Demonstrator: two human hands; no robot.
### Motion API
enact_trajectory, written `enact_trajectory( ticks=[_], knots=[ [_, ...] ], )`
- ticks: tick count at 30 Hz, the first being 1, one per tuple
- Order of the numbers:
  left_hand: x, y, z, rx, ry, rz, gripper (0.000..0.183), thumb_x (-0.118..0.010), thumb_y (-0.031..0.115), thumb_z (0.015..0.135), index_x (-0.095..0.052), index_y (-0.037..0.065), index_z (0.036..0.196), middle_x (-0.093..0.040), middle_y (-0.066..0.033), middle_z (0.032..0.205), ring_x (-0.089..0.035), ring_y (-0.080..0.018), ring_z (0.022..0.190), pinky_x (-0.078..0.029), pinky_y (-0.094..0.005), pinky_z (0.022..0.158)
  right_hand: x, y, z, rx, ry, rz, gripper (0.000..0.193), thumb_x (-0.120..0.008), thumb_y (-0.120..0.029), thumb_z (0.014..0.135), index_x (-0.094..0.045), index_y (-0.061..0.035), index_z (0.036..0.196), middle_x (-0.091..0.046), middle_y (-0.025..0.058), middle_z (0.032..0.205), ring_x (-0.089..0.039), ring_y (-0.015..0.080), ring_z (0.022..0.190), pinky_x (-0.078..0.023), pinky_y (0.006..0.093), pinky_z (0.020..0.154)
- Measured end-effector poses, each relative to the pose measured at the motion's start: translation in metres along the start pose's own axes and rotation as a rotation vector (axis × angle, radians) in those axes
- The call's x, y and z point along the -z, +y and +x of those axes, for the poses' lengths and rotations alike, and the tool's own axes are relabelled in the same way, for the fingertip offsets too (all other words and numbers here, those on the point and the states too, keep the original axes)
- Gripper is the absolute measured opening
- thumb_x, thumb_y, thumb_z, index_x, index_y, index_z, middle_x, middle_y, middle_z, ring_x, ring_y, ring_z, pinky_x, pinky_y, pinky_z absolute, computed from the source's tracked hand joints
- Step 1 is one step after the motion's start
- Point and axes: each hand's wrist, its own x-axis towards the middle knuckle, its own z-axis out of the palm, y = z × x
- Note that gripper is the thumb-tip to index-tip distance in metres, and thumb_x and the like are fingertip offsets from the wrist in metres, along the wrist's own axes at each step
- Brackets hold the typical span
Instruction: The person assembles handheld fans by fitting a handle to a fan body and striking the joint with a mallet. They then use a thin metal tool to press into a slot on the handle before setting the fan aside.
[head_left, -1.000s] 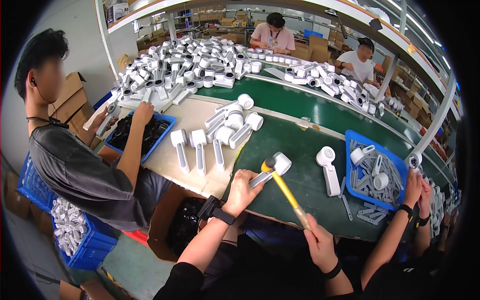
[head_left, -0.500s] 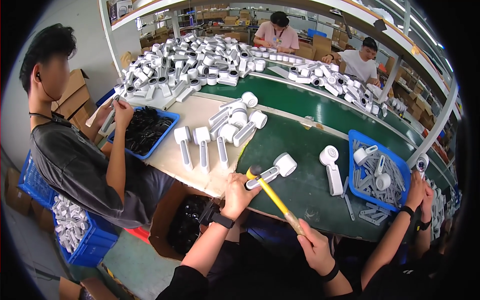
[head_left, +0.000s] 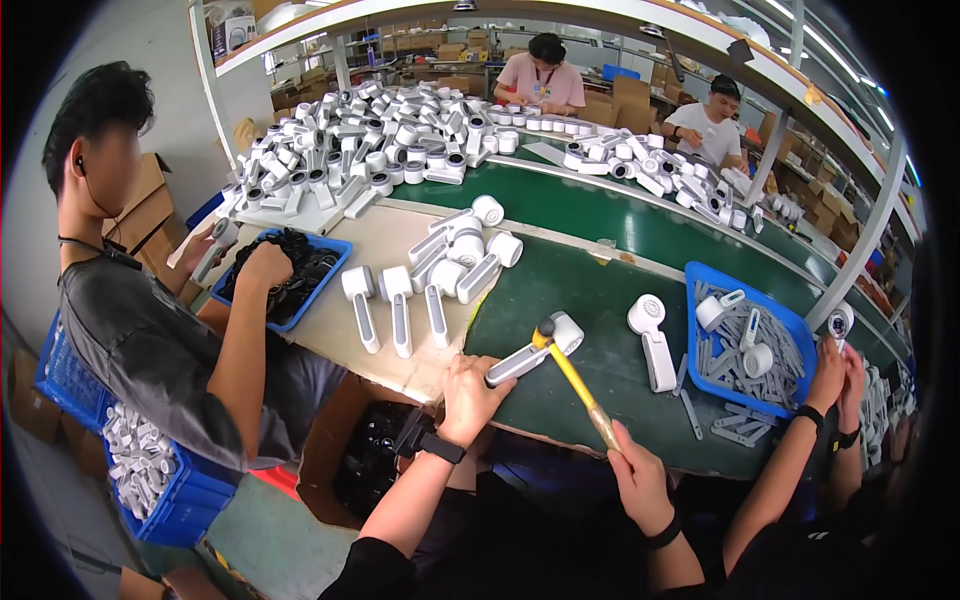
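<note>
The person's left hand [head_left: 472,395] is clamped on the near end of a white plastic showerhead-shaped device with a grey inlay in its handle [head_left: 518,365]; this device lies on the dark green tabletop [head_left: 585,425], its round head pointing away from the hand, up and to the right. The right hand [head_left: 640,487] is wrapped around the tan lower end of a yellow-handled mallet with a dark rounded head [head_left: 573,380], which slants up and leftward from the fist. The mallet's head appears over the point where the device's handle meets its round head; whether the two touch cannot be told. Beyond the left hand and to its left, three more white-and-grey devices [head_left: 399,308] lie in a row on a beige board [head_left: 400,222], and a small heap of similar devices [head_left: 465,250] sits behind them. Ahead of the right hand is a single white device with a perforated round face [head_left: 654,345]. Right of that, well ahead of the right hand, a blue plastic tray [head_left: 745,402] holds slim grey strips and a few white devices, with loose grey strips [head_left: 740,428] just beside its near edge. Far ahead of both hands, a large pile of white-and-grey devices [head_left: 370,140] spreads beside a green conveyor belt [head_left: 640,235].
</note>
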Motion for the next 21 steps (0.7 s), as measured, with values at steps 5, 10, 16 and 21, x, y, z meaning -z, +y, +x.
enact_trajectory(
  ticks=[5, 10, 16, 21],
  knots=[
    [0.001, 0.004, 0.003, -0.041, -0.044, 0.044, 0.030, -0.082, 0.019, 0.073, -0.071, 0.004, 0.097, -0.068, -0.0175, 0.089, -0.065, -0.0373, 0.087, -0.052, -0.0447, 0.079, 0.002, 0.007, 0.002, -0.011, 0.024, -0.023, 0.045, -0.061, -0.004, 0.095, -0.054, -0.0003, 0.139, -0.063, 0.0168, 0.086, -0.062, 0.0253, 0.074, -0.050, 0.0315, 0.073],
    [0.002, -0.003, 0.011, -0.027, -0.016, 0.055, 0.033, -0.079, 0.017, 0.077, -0.066, 0.001, 0.102, -0.067, -0.0223, 0.093, -0.066, -0.0431, 0.086, -0.054, -0.0487, 0.077, 0.006, 0.017, -0.004, -0.073, 0.030, -0.024, 0.044, -0.063, -0.005, 0.094, -0.057, -0.0031, 0.137, -0.067, 0.0202, 0.093, -0.068, 0.0285, 0.082, -0.051, 0.0319, 0.075],
    [0.005, -0.038, 0.034, 0.097, 0.184, 0.318, 0.045, -0.074, 0.015, 0.077, -0.056, 0.000, 0.116, -0.060, -0.0243, 0.107, -0.065, -0.0430, 0.085, -0.055, -0.0499, 0.072, 0.039, 0.035, -0.018, -0.058, 0.336, -0.201, 0.043, -0.059, -0.007, 0.095, -0.056, -0.0029, 0.138, -0.061, 0.0166, 0.080, -0.059, 0.0285, 0.067, -0.048, 0.0347, 0.066],
    [-0.019, 0.018, 0.023, -0.028, 0.148, 0.759, 0.072, -0.075, 0.032, 0.078, -0.047, 0.008, 0.140, -0.052, -0.0136, 0.124, -0.050, -0.0301, 0.114, -0.041, -0.0441, 0.089, 0.069, 0.062, -0.025, -0.222, 0.358, -0.586, 0.043, -0.060, -0.014, 0.096, -0.057, -0.0097, 0.138, -0.063, 0.0167, 0.080, -0.062, 0.0353, 0.068, -0.049, 0.0440, 0.062]
  ],
)
